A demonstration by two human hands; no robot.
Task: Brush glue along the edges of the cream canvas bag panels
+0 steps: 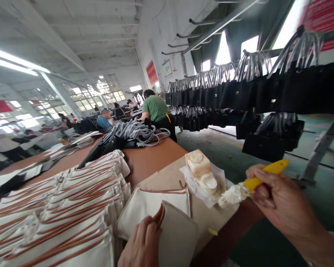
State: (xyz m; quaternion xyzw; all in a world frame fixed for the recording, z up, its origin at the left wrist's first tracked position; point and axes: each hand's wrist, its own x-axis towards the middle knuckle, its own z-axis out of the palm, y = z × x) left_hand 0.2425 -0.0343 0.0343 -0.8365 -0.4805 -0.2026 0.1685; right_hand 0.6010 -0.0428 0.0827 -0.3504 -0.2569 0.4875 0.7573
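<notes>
My right hand (275,196) is closed round a yellow-handled brush (256,181), its bristles caked with whitish paste, just right of the glue containers. My left hand (143,241) pinches a cream fabric piece (178,233) by its brown-trimmed edge, tilted up. Under it lies another cream piece (153,207) with brown trim, on a tan board (161,178). Two paste-covered containers, a squarish one (197,163) and a round one (208,182), stand on crumpled white paper at the board's far right.
Stacks of cream pieces with brown edging (61,211) fill the table's left. Black bags with wrapped handles (136,133) lie beyond. A person in green (158,109) bends over the far end. Racks of black bags (222,91) hang at the right.
</notes>
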